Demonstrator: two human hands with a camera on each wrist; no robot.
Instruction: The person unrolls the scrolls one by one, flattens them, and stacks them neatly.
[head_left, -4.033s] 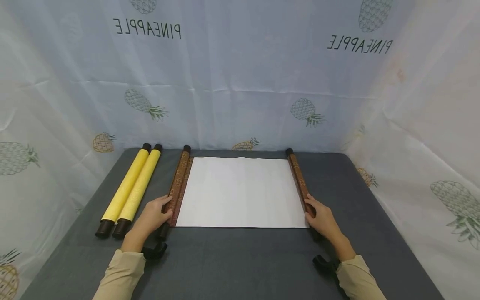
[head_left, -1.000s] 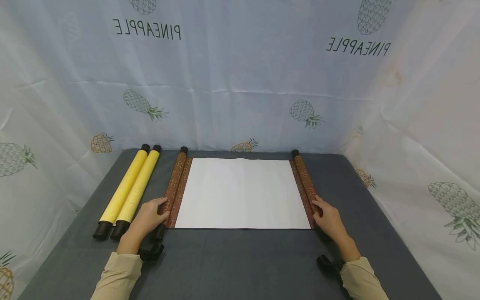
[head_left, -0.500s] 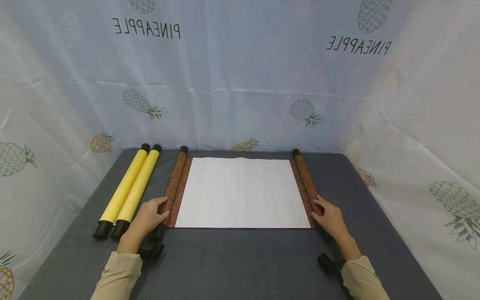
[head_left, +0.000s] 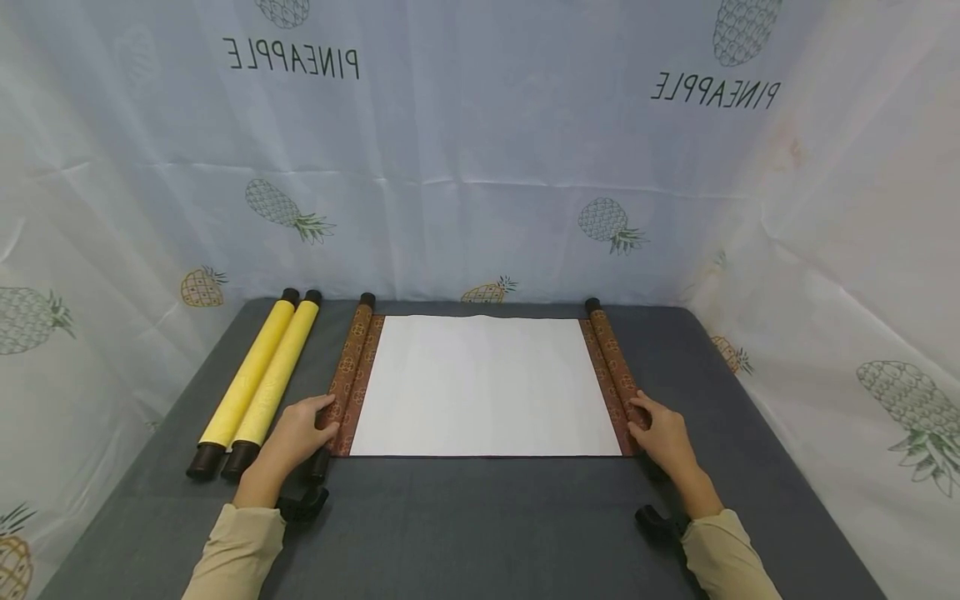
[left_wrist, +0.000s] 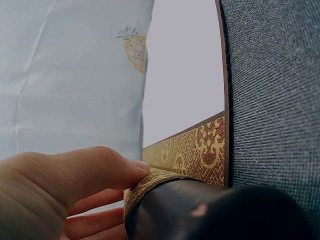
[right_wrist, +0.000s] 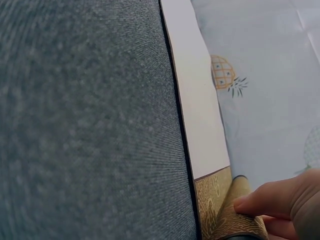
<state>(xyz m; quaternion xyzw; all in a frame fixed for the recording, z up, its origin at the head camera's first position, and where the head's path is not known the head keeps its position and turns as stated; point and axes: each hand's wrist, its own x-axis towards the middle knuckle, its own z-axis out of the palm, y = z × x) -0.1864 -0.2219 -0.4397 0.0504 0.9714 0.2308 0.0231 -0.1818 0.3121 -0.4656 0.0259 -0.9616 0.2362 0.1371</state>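
Scroll (head_left: 487, 387): lies unrolled on a dark gray table (head_left: 480, 525), white between patterned brown borders.
Left hand (head_left: 300, 429): grips the left roller (head_left: 351, 354) near its close end, thumb on one side, fingers on the other.
Right hand (head_left: 662, 435): grasps the right roller (head_left: 611, 350) likewise, between thumb and fingers.
Yellow rolls (head_left: 277, 371): two, dark-capped, rest side by side left of the scroll.
Backdrop: a pineapple-print curtain (head_left: 480, 125) hangs behind the table.
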